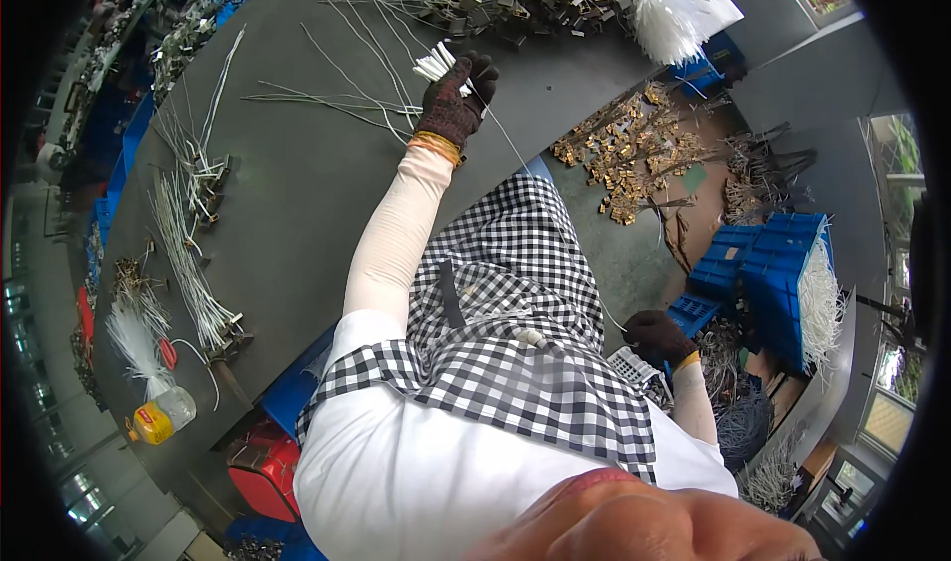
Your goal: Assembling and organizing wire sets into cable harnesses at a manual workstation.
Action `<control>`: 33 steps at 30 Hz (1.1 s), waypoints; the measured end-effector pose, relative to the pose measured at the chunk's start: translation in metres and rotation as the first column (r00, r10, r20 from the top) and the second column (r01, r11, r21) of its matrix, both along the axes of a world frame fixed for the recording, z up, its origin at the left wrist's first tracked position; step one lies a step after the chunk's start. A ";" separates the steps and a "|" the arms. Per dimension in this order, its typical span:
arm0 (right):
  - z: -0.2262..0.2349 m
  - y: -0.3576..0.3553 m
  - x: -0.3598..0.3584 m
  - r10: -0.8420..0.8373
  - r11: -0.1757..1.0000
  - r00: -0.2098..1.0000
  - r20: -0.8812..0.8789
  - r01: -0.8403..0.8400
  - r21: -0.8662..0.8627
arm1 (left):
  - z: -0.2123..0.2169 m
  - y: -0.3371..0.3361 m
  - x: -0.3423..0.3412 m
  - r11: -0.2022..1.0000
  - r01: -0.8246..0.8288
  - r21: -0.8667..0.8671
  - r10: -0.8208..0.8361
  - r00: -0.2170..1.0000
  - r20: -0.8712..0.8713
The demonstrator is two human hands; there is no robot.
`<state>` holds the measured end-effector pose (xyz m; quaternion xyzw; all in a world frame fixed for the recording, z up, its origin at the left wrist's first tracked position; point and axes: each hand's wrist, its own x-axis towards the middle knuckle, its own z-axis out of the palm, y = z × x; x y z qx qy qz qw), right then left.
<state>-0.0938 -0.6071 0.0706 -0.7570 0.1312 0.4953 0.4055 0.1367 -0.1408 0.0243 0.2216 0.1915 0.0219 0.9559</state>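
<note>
In a dark knitted glove, my left hand is closed around a bundle of short white tubes above the grey table. A thin pale wire runs from this hand down past my checked apron toward my right side. There my right hand, also gloved, is low beside a blue crate; its fingers look curled at the wire's other end, but the grip is too small to make out. Several loose pale wires lie on the table left of my left hand.
A heap of wired metal parts covers the table's far side, beside white fibres. Wire bundles and a yellow-labelled bottle are at left. Brass-coloured parts lie on the floor; blue crates stand at right.
</note>
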 end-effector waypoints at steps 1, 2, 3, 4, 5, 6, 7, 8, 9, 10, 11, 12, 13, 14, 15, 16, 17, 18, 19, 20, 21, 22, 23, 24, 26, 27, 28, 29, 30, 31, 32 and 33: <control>-0.001 0.003 0.001 0.003 1.000 1.000 -0.001 -0.003 -0.001 | 0.003 0.001 0.000 1.000 -0.003 -0.001 0.003 1.000 -0.001; -0.002 0.006 0.001 -0.010 1.000 0.999 0.045 0.011 -0.007 | 0.005 0.001 -0.001 0.998 -0.030 0.047 0.031 1.000 -0.006; -0.002 0.009 0.003 -0.022 1.000 0.996 0.092 0.023 -0.012 | 0.007 0.002 -0.002 0.994 -0.059 0.094 0.060 0.998 -0.011; -0.002 0.012 0.005 -0.017 1.000 0.996 0.091 0.018 -0.013 | 0.005 0.005 -0.002 0.994 -0.064 0.094 0.065 0.998 -0.011; 0.000 0.014 0.007 -0.034 0.999 0.996 0.083 0.036 -0.019 | 0.003 0.007 -0.003 0.992 -0.077 0.097 0.076 0.997 0.009; 0.000 0.016 0.008 -0.052 0.998 0.996 0.074 0.054 -0.025 | 0.001 0.010 -0.004 0.991 -0.088 0.102 0.086 0.996 0.029; 0.000 0.017 0.009 -0.050 0.998 0.996 0.072 0.052 -0.025 | -0.001 0.013 -0.005 0.991 -0.091 0.103 0.088 0.996 0.027; 0.001 0.018 0.010 -0.058 0.998 0.995 0.087 0.060 -0.019 | -0.003 0.016 -0.006 0.993 -0.090 0.077 0.083 0.993 0.083; 0.002 0.019 0.011 -0.067 0.998 0.993 0.101 0.068 -0.014 | -0.005 0.019 -0.008 0.995 -0.086 0.050 0.079 0.987 0.138; 0.004 0.020 0.013 -0.065 0.998 0.993 0.099 0.066 -0.014 | -0.007 0.022 -0.010 0.995 -0.088 0.051 0.080 0.988 0.136; 0.008 0.022 0.016 -0.041 0.999 0.993 0.111 0.044 -0.029 | -0.009 0.024 -0.012 0.998 -0.069 0.002 0.067 0.984 0.165; 0.010 0.023 0.018 -0.016 0.999 0.992 0.122 0.021 -0.044 | -0.011 0.027 -0.014 0.998 -0.049 -0.048 0.057 0.979 0.193; 0.009 0.022 0.019 -0.012 0.999 0.993 0.119 0.017 -0.045 | -0.012 0.030 -0.015 0.992 -0.039 -0.124 0.063 0.978 0.197; 0.005 0.021 0.020 -0.014 0.999 0.994 0.108 0.017 -0.032 | -0.013 0.032 -0.017 0.991 -0.043 -0.124 0.067 0.979 0.194; 0.001 0.019 0.020 -0.019 1.000 0.995 0.097 0.021 -0.021 | -0.009 0.033 -0.020 0.992 -0.030 -0.121 0.055 0.977 0.206; -0.004 0.016 0.021 -0.017 1.000 0.995 0.096 0.020 -0.021 | -0.005 0.033 -0.022 0.993 -0.016 -0.118 0.042 0.975 0.219; -0.011 0.012 0.021 -0.070 0.997 0.991 0.118 0.072 -0.010 | -0.001 0.033 -0.024 0.993 -0.017 -0.119 0.043 0.975 0.218; -0.019 0.009 0.020 -0.127 0.992 0.982 0.139 0.128 0.005 | 0.008 0.032 -0.027 0.998 -0.013 -0.053 0.021 0.988 0.150; -0.029 0.005 0.021 -0.122 0.992 0.983 0.138 0.123 0.005 | 0.012 0.034 -0.030 1.000 -0.012 0.010 0.012 0.997 0.081; -0.040 0.000 0.023 -0.141 0.989 0.964 0.226 0.148 -0.010 | 0.011 0.036 -0.031 1.000 -0.017 0.011 0.016 0.997 0.080; -0.042 0.002 0.025 -0.159 0.984 0.936 0.313 0.175 -0.023 | 0.012 0.037 -0.033 0.997 -0.064 0.035 0.062 0.997 0.048; -0.042 0.002 0.027 -0.156 0.985 0.937 0.313 0.172 -0.022 | 0.012 0.038 -0.034 0.992 -0.109 0.061 0.108 0.994 0.016; -0.041 0.003 0.029 -0.142 0.987 0.947 0.289 0.156 -0.027 | 0.012 0.038 -0.035 0.992 -0.127 0.015 0.126 0.992 0.028; -0.037 0.006 0.030 -0.128 0.990 0.956 0.264 0.141 -0.031 | 0.012 0.038 -0.036 0.992 -0.128 0.016 0.128 0.991 0.028; -0.030 0.016 0.031 -0.123 0.992 0.963 0.241 0.128 -0.007 | 0.012 0.038 -0.037 0.989 -0.144 -0.031 0.145 0.988 0.061; -0.027 0.019 0.031 -0.117 0.993 0.969 0.218 0.116 0.017 | 0.011 0.040 -0.037 0.989 -0.146 -0.030 0.147 0.987 0.061; -0.024 0.021 0.033 -0.115 0.993 0.969 0.218 0.113 0.018 | 0.011 0.044 -0.038 0.987 -0.112 -0.115 0.123 0.988 0.097; -0.021 0.022 0.034 -0.130 0.989 0.987 0.097 0.122 0.086 | 0.010 0.046 -0.038 0.977 -0.074 -0.198 0.102 0.985 0.136; -0.020 0.023 0.035 -0.141 0.978 0.990 -0.025 0.143 0.148 | 0.016 0.044 -0.039 0.977 -0.071 -0.199 0.100 0.986 0.137; -0.019 0.024 0.034 -0.143 0.978 0.989 -0.024 0.145 0.148 | 0.022 0.042 -0.041 0.976 -0.096 -0.193 0.120 0.986 0.119; -0.019 0.025 0.033 -0.128 0.975 0.991 -0.044 0.134 0.175 | 0.029 0.039 -0.042 0.975 -0.120 -0.186 0.141 0.985 0.101; -0.020 0.026 0.033 -0.108 0.971 0.992 -0.063 0.118 0.206 | 0.031 0.039 -0.043 0.975 -0.122 -0.184 0.143 0.984 0.104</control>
